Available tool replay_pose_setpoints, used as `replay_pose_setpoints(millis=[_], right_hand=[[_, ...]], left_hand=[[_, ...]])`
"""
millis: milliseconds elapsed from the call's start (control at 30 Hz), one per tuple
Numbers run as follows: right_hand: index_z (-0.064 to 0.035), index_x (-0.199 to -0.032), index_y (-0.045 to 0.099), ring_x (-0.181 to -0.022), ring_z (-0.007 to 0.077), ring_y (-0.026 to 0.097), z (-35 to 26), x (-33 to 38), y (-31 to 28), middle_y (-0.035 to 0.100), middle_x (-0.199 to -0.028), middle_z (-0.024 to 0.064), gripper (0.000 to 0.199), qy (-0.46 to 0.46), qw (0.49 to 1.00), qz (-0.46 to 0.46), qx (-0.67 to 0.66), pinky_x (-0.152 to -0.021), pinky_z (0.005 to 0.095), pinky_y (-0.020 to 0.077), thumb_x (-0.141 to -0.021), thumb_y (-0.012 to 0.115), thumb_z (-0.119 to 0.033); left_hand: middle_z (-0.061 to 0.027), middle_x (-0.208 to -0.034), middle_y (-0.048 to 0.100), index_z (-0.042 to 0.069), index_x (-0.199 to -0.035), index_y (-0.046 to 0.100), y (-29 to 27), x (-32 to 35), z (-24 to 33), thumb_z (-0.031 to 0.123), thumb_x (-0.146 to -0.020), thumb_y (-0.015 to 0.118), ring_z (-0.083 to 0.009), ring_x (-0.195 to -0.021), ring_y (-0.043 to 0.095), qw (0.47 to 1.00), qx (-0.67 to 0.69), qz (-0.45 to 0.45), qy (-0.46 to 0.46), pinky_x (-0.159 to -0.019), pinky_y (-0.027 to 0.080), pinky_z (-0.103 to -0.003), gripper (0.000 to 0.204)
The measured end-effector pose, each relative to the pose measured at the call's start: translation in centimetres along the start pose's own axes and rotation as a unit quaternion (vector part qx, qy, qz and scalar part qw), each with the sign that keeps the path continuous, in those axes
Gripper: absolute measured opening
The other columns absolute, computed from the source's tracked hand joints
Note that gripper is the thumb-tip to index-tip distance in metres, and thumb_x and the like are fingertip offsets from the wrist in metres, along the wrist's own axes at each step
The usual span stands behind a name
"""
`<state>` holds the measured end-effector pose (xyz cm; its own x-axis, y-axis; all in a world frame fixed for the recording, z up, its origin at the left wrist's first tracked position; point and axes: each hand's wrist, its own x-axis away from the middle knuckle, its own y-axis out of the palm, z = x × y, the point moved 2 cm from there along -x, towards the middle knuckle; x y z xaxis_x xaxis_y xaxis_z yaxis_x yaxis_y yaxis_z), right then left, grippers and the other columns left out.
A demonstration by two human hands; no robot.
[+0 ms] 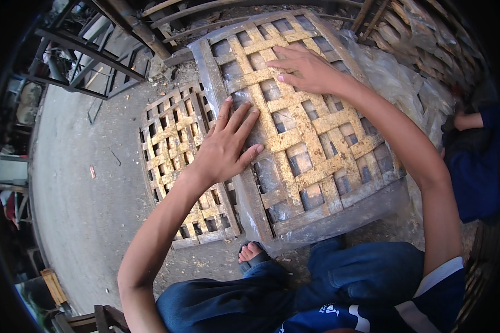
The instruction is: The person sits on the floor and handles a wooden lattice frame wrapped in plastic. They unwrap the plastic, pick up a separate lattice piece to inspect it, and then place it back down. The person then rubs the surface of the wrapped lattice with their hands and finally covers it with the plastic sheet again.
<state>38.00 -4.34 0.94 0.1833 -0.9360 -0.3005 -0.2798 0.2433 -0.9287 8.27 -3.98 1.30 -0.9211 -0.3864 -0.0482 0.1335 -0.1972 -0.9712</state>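
A woven lattice tray [316, 166] of bamboo strips, crusted yellow, lies in front of me on a stack wrapped in clear plastic. My left hand [228, 144] rests flat on its near left part, fingers spread. My right hand [305, 69] presses flat on the tray's far middle, palm down. Neither hand grips anything. A second lattice tray [175, 144] of the same kind lies lower on the ground to the left, partly under my left forearm.
Grey concrete floor [83, 183] spreads to the left, littered with scraps. Dark metal frames [94, 55] stand at the far left. More stacked trays [411, 28] fill the far right. Another person in blue [475, 161] sits at the right edge. My sandalled foot [251, 254] shows below the tray.
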Motion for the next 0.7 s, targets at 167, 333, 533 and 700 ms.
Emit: replay_pose_setpoints(millis=[167, 333, 533, 700], right_hand=[[-0.0176, -0.140, 0.066, -0.146, 0.0340, 0.041, -0.41, 0.70, 0.50, 0.051, -0.155, 0.0129, 0.041, 0.012, 0.999, 0.000, -0.047, -0.121, 0.0463, 0.0338, -0.100, 0.064, -0.031], [-0.0135, -0.130, 0.071, -0.141, 0.0330, 0.047, 0.10, 0.37, 0.57, 0.057, -0.148, 0.0146, 0.037, -0.023, 0.998, 0.032, -0.058, -0.118, 0.0462, 0.0382, -0.097, 0.067, -0.030], [-0.0106, -0.119, 0.076, -0.135, 0.0323, 0.053, 0.25, 0.62, 1.13, 0.064, -0.139, 0.0152, 0.032, -0.038, 0.994, 0.074, -0.071, -0.115, 0.0454, 0.0417, -0.094, 0.070, -0.029], [-0.0075, -0.105, 0.078, -0.128, 0.0294, 0.057, 0.05, 0.72, 0.69, 0.067, -0.133, 0.0108, 0.022, -0.034, 0.990, 0.080, -0.110, -0.109, 0.0425, 0.0445, -0.092, 0.074, -0.024]], left_hand=[[-0.0199, -0.165, 0.030, 0.005, -0.160, 0.032, 0.04, 0.07, 0.03, 0.055, -0.105, 0.041, -0.0486, -0.155, 0.012, 1.000, -0.006, -0.003, -0.008, -0.126, 0.020, -0.055, 0.074], [-0.0201, -0.164, 0.031, 0.005, -0.160, 0.032, 0.06, 0.06, 0.12, 0.057, -0.105, 0.039, -0.0483, -0.155, 0.011, 1.000, -0.011, -0.001, -0.008, -0.127, 0.019, -0.056, 0.075], [-0.0200, -0.164, 0.031, 0.005, -0.160, 0.031, 0.21, 0.07, 0.10, 0.058, -0.105, 0.037, -0.0475, -0.155, 0.011, 1.000, -0.023, -0.005, -0.010, -0.127, 0.018, -0.056, 0.076], [-0.0202, -0.164, 0.030, 0.005, -0.160, 0.031, 0.17, 0.14, 0.14, 0.058, -0.105, 0.036, -0.0472, -0.155, 0.011, 1.000, -0.012, -0.007, -0.013, -0.127, 0.018, -0.056, 0.077]])
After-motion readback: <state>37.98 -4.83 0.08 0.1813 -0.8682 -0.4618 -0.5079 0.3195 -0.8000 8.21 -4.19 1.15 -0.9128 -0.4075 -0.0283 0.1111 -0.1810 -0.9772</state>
